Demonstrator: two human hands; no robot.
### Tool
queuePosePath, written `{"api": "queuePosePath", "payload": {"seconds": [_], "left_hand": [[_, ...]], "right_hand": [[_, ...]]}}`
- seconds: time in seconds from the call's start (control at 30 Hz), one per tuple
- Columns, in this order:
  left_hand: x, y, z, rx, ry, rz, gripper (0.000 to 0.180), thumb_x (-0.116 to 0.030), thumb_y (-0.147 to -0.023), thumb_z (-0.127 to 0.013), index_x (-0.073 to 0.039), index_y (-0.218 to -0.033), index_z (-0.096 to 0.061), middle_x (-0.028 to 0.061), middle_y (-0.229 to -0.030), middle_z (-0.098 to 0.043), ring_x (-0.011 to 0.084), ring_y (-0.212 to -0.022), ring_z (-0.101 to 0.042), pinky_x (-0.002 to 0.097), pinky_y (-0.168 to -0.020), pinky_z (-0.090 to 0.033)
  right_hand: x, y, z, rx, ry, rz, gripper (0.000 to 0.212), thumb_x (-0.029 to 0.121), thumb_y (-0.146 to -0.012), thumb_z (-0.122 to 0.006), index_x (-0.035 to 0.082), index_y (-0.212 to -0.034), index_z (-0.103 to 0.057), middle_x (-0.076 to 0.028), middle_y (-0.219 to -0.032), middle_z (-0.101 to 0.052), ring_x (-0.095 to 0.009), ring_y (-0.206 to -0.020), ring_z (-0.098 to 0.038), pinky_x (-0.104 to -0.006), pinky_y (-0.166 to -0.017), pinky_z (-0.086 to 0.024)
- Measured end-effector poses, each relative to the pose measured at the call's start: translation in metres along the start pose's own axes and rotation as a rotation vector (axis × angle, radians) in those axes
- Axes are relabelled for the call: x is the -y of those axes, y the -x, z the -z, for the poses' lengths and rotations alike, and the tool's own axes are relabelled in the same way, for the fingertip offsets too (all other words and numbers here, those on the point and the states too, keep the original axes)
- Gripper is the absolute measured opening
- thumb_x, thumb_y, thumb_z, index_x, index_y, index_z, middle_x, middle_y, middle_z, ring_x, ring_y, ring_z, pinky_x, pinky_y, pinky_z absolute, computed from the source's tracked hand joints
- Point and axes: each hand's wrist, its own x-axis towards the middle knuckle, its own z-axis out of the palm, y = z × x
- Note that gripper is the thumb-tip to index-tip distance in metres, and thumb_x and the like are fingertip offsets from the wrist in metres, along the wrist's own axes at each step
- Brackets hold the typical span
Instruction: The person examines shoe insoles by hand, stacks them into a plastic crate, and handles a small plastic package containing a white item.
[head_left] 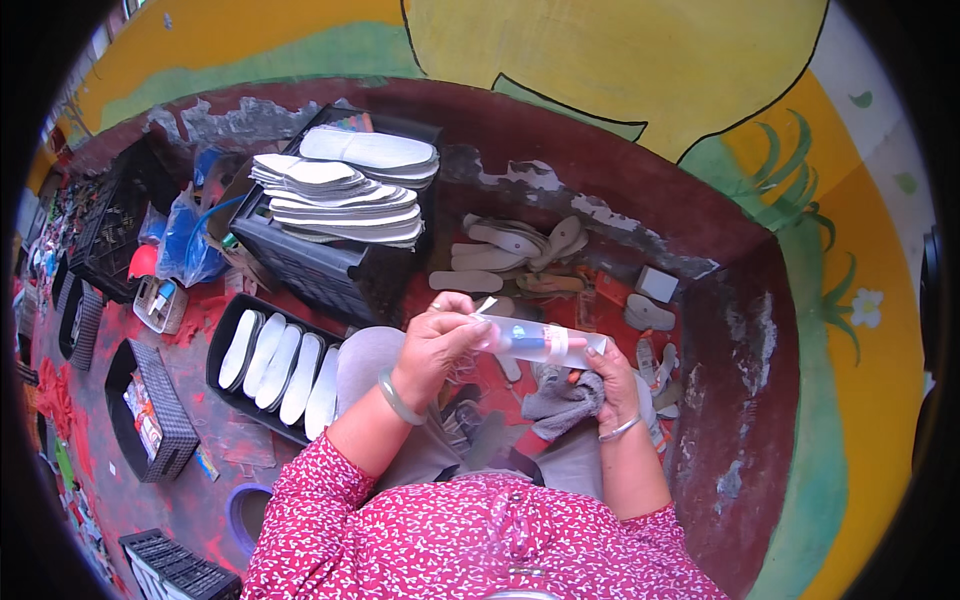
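Observation:
In front of my lap, both hands hold a long translucent plastic packet point(530, 340), with something blue and pinkish showing through it. My left hand point(447, 335) is closed at its left end, and a thin pale strip sticks up by the fingertips. At the other end, my right hand point(615, 385) grips the packet between thumb and fingers. Just below the packet, beside my right hand, is a bunched grey knitted cloth or glove point(562, 402). What exactly the packet contains is too blurred to tell.
A black crate point(310, 265) bears stacked white insoles point(345, 205). Nearer stands a black basket point(222, 352) with a row of insoles. More insoles point(490, 245) lie by the wall, near a small white box point(657, 284). A grey basket point(180, 445) is at the left.

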Motion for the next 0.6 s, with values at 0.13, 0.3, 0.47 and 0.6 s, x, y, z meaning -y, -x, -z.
{"api": "queuePosePath", "payload": {"seconds": [0.13, 0.3, 0.47, 0.6], "left_hand": [[0.008, -0.004, 0.005, 0.148, -0.061, -0.068, 0.014, -0.011, -0.079, -0.066, -0.003, -0.089, -0.072, 0.002, -0.092, -0.064, 0.0151, -0.101, -0.047, 0.0293, -0.088, -0.04], [0.015, -0.003, 0.005, 0.106, -0.109, -0.149, 0.014, -0.006, -0.078, -0.068, 0.0, -0.09, -0.071, 0.007, -0.104, -0.056, 0.0176, -0.103, -0.049, 0.0293, -0.089, -0.04], [0.017, -0.003, 0.005, 0.079, -0.105, -0.177, 0.014, -0.006, -0.077, -0.069, -0.001, -0.09, -0.071, 0.0095, -0.105, -0.057, 0.0186, -0.104, -0.05, 0.0298, -0.089, -0.041], [0.012, -0.001, 0.003, 0.053, -0.199, -0.24, 0.013, -0.003, -0.077, -0.067, 0.0, -0.089, -0.07, 0.0125, -0.11, -0.056, 0.0202, -0.103, -0.053, 0.0304, -0.088, -0.043]], "right_hand": [[0.001, -0.002, 0.011, -0.014, -0.02, -0.024, 0.029, 0.01, -0.084, -0.061, 0.001, -0.109, -0.049, -0.011, -0.093, -0.063, -0.016, -0.062, -0.062, -0.0263, -0.06, -0.053], [0.001, 0.002, 0.006, -0.028, 0.038, 0.11, 0.028, 0.011, -0.083, -0.064, 0.002, -0.105, -0.05, -0.012, -0.096, -0.062, -0.016, -0.066, -0.062, -0.0262, -0.062, -0.052], [0.001, 0.001, 0.012, 0.019, 0.073, 0.086, 0.028, 0.011, -0.082, -0.065, 0.003, -0.104, -0.05, -0.012, -0.098, -0.062, -0.017, -0.067, -0.062, -0.0272, -0.064, -0.052], [-0.001, 0.0, 0.014, 0.03, 0.032, 0.074, 0.026, 0.009, -0.082, -0.064, 0.004, -0.103, -0.05, -0.012, -0.097, -0.062, -0.018, -0.067, -0.062, -0.0275, -0.065, -0.052]]}}
